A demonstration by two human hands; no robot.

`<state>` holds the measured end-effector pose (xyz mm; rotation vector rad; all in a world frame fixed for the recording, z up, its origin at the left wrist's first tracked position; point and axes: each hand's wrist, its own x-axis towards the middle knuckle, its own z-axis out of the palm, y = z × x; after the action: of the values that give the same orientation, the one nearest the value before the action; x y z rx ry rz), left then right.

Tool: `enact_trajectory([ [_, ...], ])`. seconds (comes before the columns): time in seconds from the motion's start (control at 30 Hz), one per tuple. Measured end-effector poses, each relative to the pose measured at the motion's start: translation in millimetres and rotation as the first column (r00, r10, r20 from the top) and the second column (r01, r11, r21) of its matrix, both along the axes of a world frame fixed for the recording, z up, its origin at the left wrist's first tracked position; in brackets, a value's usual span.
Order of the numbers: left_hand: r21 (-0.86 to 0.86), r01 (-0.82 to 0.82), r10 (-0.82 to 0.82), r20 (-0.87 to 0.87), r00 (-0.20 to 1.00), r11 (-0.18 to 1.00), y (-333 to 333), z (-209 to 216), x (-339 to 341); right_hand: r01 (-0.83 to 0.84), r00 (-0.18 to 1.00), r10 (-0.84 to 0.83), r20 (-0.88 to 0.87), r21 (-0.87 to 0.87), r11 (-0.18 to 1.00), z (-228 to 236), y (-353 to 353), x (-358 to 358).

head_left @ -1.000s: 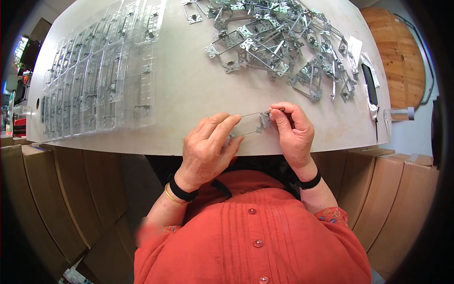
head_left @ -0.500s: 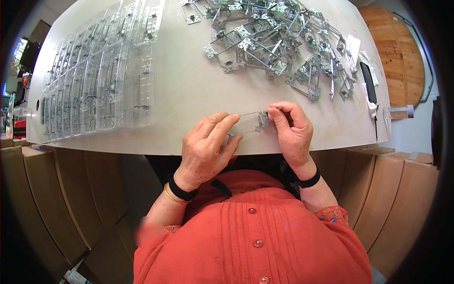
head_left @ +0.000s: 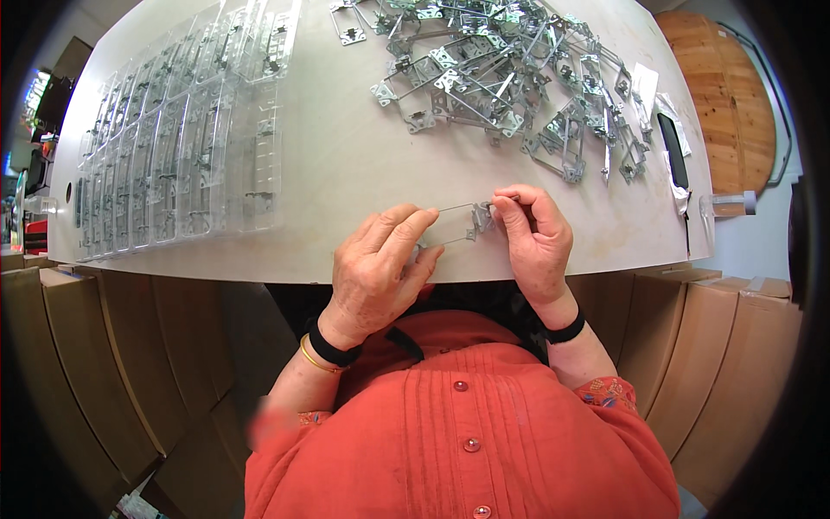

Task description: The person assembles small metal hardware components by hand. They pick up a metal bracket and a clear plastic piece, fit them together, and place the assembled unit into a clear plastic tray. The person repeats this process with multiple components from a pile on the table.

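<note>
Between my hands, just over the table's near edge, is a small metal bracket assembly (head_left: 482,219) with two thin rods running to the left. My left hand (head_left: 378,270) is closed on its left end, fingers over the rods, and covers most of that end. My right hand (head_left: 536,244) pinches at the assembly's right end, thumb against forefinger, with a small dark tip showing between them. A large heap of similar metal bracket assemblies (head_left: 484,73) lies farther off on the table, right of centre.
Clear plastic trays (head_left: 181,160) holding metal parts cover the left of the white table (head_left: 333,147). To the right lie a dark phone-like slab (head_left: 673,151) and white paper (head_left: 644,86). Cardboard boxes stand below both sides, one box (head_left: 705,363) at right. A round wooden board (head_left: 722,99) leans beyond.
</note>
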<state>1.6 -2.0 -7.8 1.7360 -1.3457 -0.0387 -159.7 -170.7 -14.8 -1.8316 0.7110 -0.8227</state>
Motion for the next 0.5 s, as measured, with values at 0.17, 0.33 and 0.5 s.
enact_trajectory([
  [0.17, -0.058, -0.030, 0.028, -0.024, 0.999, 0.998, -1.4, -7.4, -0.6, 0.018, 0.999, -0.017, 0.046, -0.005, 1.000, 5.9, 2.7, 1.7],
  [0.33, -0.021, -0.049, 0.047, -0.106, 0.993, 0.999, 0.5, -4.4, -3.0, -0.035, 0.999, 0.037, 0.028, -0.057, 0.998, 5.9, 3.7, -5.2],
  [0.5, -0.053, -0.066, 0.061, -0.090, 0.994, 0.996, -0.9, -6.2, -3.2, -0.053, 0.999, 0.052, -0.011, -0.092, 0.994, 7.2, 4.2, -5.5],
])
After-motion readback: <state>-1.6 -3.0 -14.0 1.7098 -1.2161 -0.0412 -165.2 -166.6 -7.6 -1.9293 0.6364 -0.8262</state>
